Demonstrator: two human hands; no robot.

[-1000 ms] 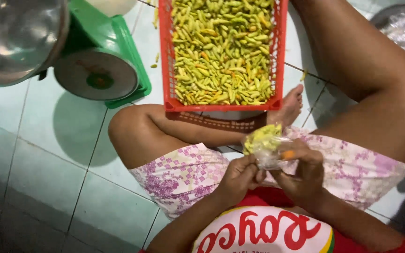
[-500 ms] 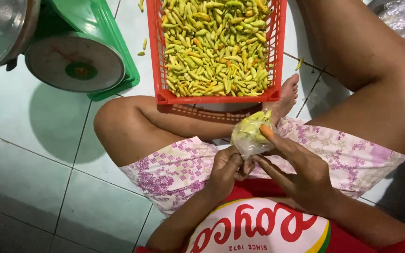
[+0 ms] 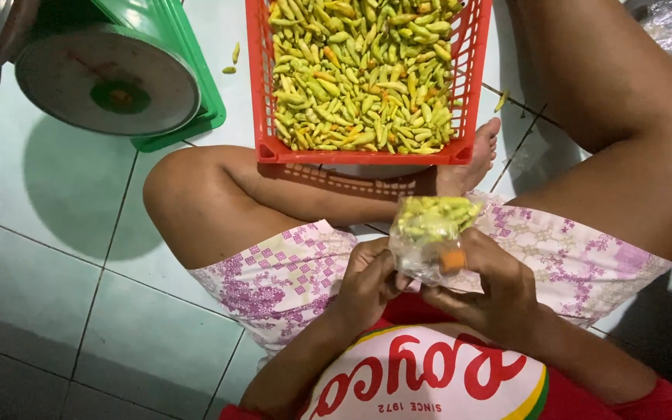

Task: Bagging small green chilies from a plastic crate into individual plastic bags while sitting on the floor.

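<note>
I see both hands low in the frame's centre, closed on a small clear bag [image 3: 429, 237] of chillies. My left hand [image 3: 367, 284] pinches its lower edge with curled fingers; my right hand [image 3: 495, 292] cups it from beneath. A red crate [image 3: 267, 117] sits at the top, a green scale [image 3: 110, 74] upper left.

Bag of chillies [image 3: 429, 233] lowered (slightly) lapward

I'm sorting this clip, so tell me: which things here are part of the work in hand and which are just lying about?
In use:
- left hand and right hand, both holding the clear bag of chillies
- red crate of chillies, straight ahead

Lying about:
- green dial scale
- stray chillies on the tiles
</note>
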